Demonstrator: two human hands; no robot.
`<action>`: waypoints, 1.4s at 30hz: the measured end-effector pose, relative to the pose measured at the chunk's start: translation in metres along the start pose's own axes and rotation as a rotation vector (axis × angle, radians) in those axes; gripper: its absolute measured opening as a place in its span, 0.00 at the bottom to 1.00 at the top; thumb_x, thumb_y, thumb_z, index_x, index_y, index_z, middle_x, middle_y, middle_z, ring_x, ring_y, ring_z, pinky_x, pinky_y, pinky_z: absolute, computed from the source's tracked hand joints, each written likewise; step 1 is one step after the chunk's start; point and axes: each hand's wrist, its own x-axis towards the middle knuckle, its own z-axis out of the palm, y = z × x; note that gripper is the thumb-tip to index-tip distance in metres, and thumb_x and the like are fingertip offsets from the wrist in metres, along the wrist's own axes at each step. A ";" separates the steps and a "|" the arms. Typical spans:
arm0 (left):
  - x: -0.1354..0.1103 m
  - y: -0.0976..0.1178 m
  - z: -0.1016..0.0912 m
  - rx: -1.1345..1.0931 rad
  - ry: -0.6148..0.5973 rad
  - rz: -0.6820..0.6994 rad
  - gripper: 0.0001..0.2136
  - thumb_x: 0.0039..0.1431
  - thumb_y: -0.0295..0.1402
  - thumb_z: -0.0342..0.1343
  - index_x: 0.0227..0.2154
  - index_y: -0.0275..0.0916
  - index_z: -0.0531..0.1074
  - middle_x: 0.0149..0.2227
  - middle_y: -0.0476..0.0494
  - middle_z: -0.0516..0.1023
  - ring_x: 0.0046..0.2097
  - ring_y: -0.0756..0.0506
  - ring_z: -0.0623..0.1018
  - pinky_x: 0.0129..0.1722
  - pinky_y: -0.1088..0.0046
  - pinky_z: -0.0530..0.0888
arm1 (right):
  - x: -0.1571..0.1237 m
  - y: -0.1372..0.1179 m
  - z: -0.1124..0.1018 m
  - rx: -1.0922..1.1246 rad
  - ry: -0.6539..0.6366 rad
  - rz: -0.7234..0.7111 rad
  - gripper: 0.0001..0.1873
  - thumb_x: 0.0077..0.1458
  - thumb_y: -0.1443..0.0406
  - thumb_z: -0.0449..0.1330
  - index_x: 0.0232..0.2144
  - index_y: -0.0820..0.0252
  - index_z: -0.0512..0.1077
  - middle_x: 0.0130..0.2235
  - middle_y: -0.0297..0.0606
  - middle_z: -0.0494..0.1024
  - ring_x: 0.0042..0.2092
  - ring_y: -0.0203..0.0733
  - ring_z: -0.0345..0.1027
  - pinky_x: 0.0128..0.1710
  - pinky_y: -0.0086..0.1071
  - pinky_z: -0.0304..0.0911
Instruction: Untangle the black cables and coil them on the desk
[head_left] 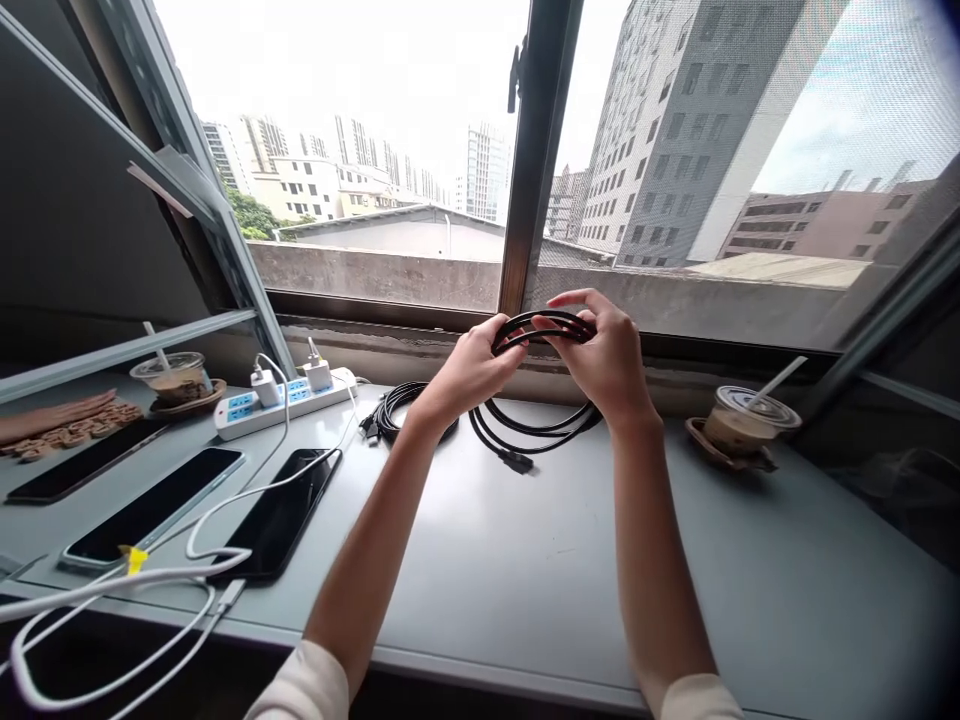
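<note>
Both my hands hold a coiled black cable (544, 432) up in front of the window, above the grey desk (517, 560). My left hand (480, 365) is closed around the left side of the loops. On the right side, my right hand (604, 355) grips the coil between thumb and fingers, with its index finger raised off the cable. The lower loops hang down, and a dark connector (516, 461) dangles at their bottom. A second coiled black cable (390, 410) lies on the desk, partly hidden behind my left forearm.
A white power strip (289, 403) with plugged-in chargers stands at the back left. Several phones (281, 520) and loose white cables (112, 580) lie at left. Drink cups (750, 420) rest on holders at both sides. Another person's hand (60, 415) lies at far left.
</note>
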 end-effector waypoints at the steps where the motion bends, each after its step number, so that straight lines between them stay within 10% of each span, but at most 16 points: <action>1: 0.001 -0.002 0.001 0.006 0.022 0.030 0.06 0.55 0.33 0.52 0.33 0.36 0.68 0.23 0.53 0.65 0.21 0.55 0.63 0.20 0.79 0.59 | 0.000 0.000 0.000 0.018 0.002 -0.009 0.20 0.51 0.52 0.60 0.42 0.58 0.71 0.27 0.37 0.74 0.27 0.39 0.65 0.29 0.30 0.58; 5: 0.002 -0.002 -0.004 -0.037 0.000 0.068 0.08 0.54 0.36 0.55 0.28 0.35 0.69 0.19 0.55 0.59 0.19 0.56 0.59 0.18 0.80 0.55 | 0.000 0.002 -0.001 0.003 -0.002 -0.112 0.16 0.51 0.54 0.61 0.39 0.57 0.75 0.38 0.42 0.73 0.32 0.38 0.66 0.33 0.30 0.60; 14: 0.001 -0.002 -0.018 -0.062 0.139 0.104 0.21 0.52 0.45 0.57 0.13 0.34 0.65 0.13 0.53 0.59 0.18 0.56 0.58 0.18 0.79 0.54 | -0.003 0.000 -0.004 -0.004 -0.214 -0.026 0.16 0.48 0.52 0.61 0.25 0.58 0.77 0.26 0.36 0.78 0.30 0.41 0.71 0.29 0.29 0.58; 24: 0.003 0.003 -0.014 -0.249 0.328 0.070 0.29 0.49 0.49 0.59 0.10 0.38 0.49 0.13 0.56 0.49 0.16 0.58 0.50 0.15 0.75 0.46 | -0.005 -0.006 -0.009 0.076 -0.101 0.011 0.24 0.44 0.48 0.63 0.13 0.61 0.67 0.15 0.31 0.62 0.21 0.33 0.58 0.22 0.28 0.48; 37: 0.009 -0.012 -0.015 0.015 0.418 0.232 0.29 0.51 0.50 0.56 0.10 0.38 0.49 0.13 0.55 0.49 0.18 0.56 0.51 0.19 0.74 0.50 | -0.005 -0.015 -0.015 0.606 -0.523 0.233 0.25 0.47 0.46 0.59 0.16 0.61 0.64 0.17 0.33 0.68 0.19 0.33 0.63 0.20 0.27 0.58; 42: 0.006 -0.008 -0.011 -0.033 0.279 0.119 0.28 0.53 0.49 0.55 0.11 0.38 0.48 0.14 0.55 0.47 0.18 0.57 0.48 0.19 0.74 0.45 | -0.004 -0.004 -0.004 0.353 -0.358 0.057 0.21 0.45 0.57 0.65 0.41 0.60 0.69 0.30 0.35 0.76 0.30 0.38 0.71 0.29 0.29 0.65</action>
